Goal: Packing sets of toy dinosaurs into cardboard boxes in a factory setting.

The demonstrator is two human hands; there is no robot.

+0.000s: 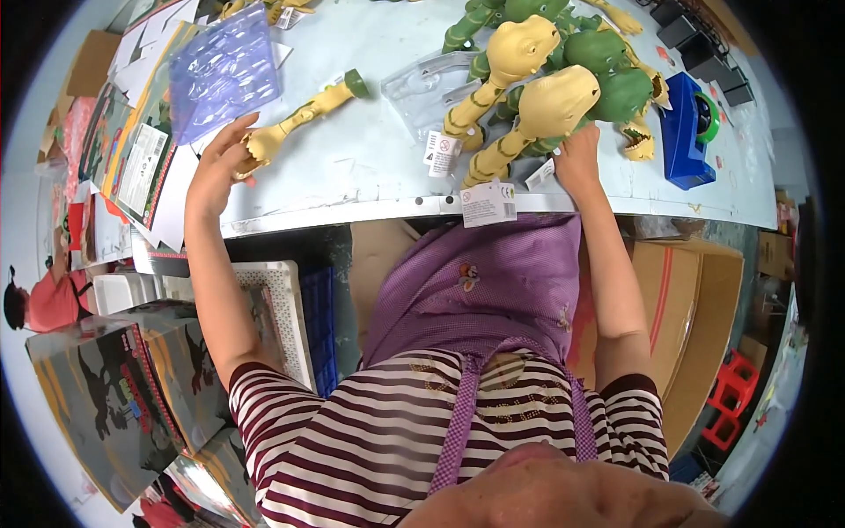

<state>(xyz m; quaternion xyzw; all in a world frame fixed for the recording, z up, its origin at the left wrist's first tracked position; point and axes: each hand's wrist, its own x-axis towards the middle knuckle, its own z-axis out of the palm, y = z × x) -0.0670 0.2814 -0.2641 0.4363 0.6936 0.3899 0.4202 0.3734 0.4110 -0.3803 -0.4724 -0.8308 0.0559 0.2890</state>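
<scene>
At the table's left side, my left hand [220, 169] is closed around the toothed head of a yellow dinosaur toy [295, 116]. Its neck points away to the right and ends in a green piece. My right hand [577, 164] reaches in beside a pile of dinosaur toys, touching it at the right; its fingertips are hidden behind the heads. Two yellow dinosaur heads [556, 101] on ringed necks lie at the front of the pile, with green dinosaur heads [620, 94] behind them. White paper tags [488, 203] hang from the necks, one over the table's edge.
A clear plastic blister tray [224, 70] lies on printed cards [141, 172] at the left. More clear plastic packaging [422, 92] sits left of the pile. A blue tape dispenser [685, 136] stands right. Below are printed boxes [106, 396] and a brown carton [695, 308].
</scene>
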